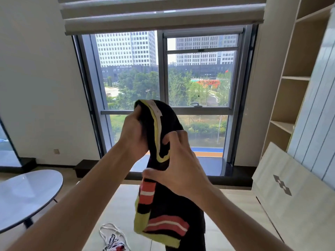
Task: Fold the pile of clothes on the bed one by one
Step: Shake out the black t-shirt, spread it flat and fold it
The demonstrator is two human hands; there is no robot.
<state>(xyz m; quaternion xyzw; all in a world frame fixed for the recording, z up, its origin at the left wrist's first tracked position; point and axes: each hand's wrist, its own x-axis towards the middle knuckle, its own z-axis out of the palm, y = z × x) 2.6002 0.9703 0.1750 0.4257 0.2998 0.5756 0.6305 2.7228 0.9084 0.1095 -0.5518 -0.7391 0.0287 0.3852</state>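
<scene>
I hold a black garment (163, 205) with yellow-green trim and red-and-white stripes up in the air in front of the window. My left hand (133, 134) grips its upper edge near the collar and label. My right hand (178, 163) pinches the fabric lower down, at the yellow-green neckline. The rest of the garment hangs down between my forearms. On the pale bed surface (123, 205) below lies a white garment (113, 238) with thin straps and a red and dark print, partly cut off by the frame's bottom edge.
A round grey table (27, 194) stands at the left. A large window (163, 91) with a dark sill faces me. Wooden shelves (297, 73) and leaning pale boards (282, 189) fill the right side.
</scene>
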